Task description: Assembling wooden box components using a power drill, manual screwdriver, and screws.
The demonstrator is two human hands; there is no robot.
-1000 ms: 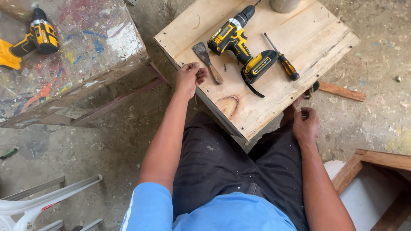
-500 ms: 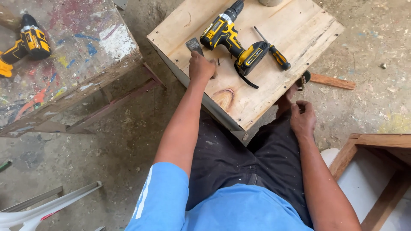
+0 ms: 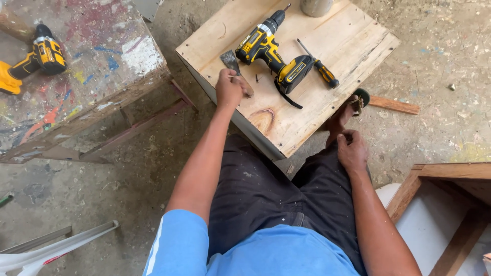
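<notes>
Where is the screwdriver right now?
In the head view the screwdriver lies on the wooden board, toward its right side, just right of the yellow and black drill and apart from both hands.

My left hand (image 3: 228, 88) is closed around the handle of a scraper (image 3: 231, 62) lying on the wooden desk (image 3: 353, 56), its blade pointing away from me. Just beside the blade lies a yellow-and-black drill (image 3: 271, 48), and a screwdriver (image 3: 318, 65) lies just past the drill's battery. A grey can (image 3: 315, 7) stands at the desk's far edge. My right hand (image 3: 352, 152) rests on my right knee, fingers curled, holding nothing I can make out. To my left, a 2nd drill (image 3: 38, 57) lies on a paint-splashed bench (image 3: 97, 66). A wooden frame (image 3: 450, 204) sits by my right leg.
</notes>
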